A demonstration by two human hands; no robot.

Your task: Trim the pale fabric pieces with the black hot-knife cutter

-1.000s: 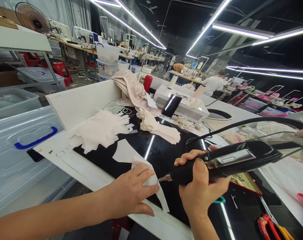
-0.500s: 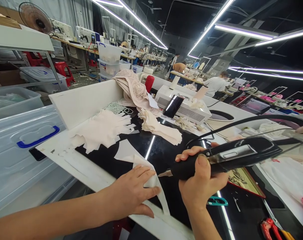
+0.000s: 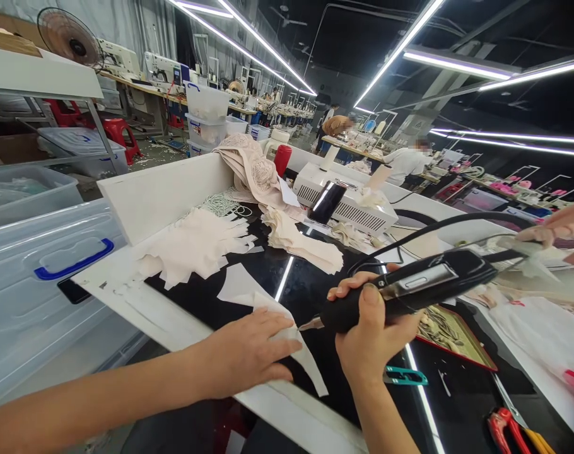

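Note:
My right hand (image 3: 369,340) is wrapped round a black corded hand tool (image 3: 405,290) with a narrow metal tip. The tip points left and meets, or nearly meets, the edge of a pale fabric piece (image 3: 240,284) on the black table surface. On that fabric lies my left hand (image 3: 253,350), fingers stretched out and pressing it down just left of the tip. A narrow end of the fabric reaches past my left fingertips towards the table's front edge. Beyond my hands are a fan of pale fabric pieces (image 3: 197,243) and a folded stack (image 3: 303,243).
Red-handled scissors (image 3: 502,429), teal thread snips (image 3: 405,376) and a tray of small parts (image 3: 452,334) lie at the right. A white machine box (image 3: 346,202) and a phone (image 3: 328,200) stand at the back. Another person's hand (image 3: 559,224) holds clear plastic at the right edge.
My right hand and the tool have shifted slightly left. The fabric's narrow end has swung a little right. The other person's hand reaches further into view at the right.

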